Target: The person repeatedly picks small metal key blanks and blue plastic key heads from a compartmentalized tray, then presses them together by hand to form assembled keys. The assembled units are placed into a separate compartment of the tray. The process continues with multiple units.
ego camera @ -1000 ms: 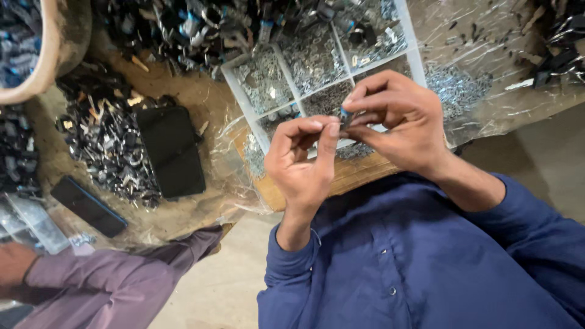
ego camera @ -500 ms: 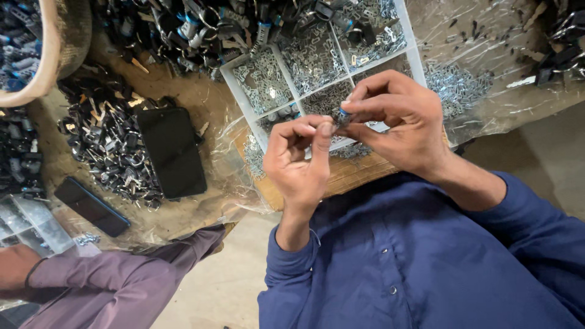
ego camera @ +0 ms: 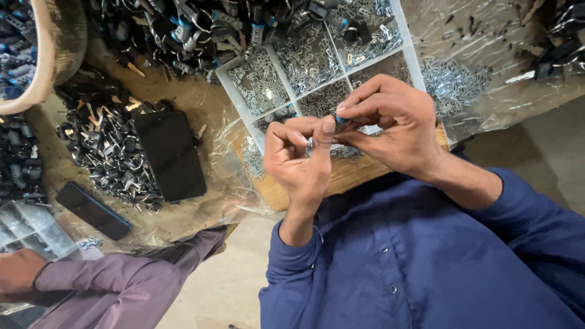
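Observation:
My left hand and my right hand meet above the table's near edge, fingertips pinched together on a small dark part with a blue band. Most of that part is hidden by my fingers. Right behind my hands stands a white divided tray whose compartments hold small silvery metal pieces. I wear a dark blue shirt.
Two black phones lie left of the tray, a large one and a slimmer one, among heaps of dark parts. A basket rim stands far left. Another person's purple sleeve and hand are at lower left. Loose silvery pieces lie right.
My hands stay pinched together on the small part, with only slight finger shifts. The view has drifted a little; the other person's arm holds its place.

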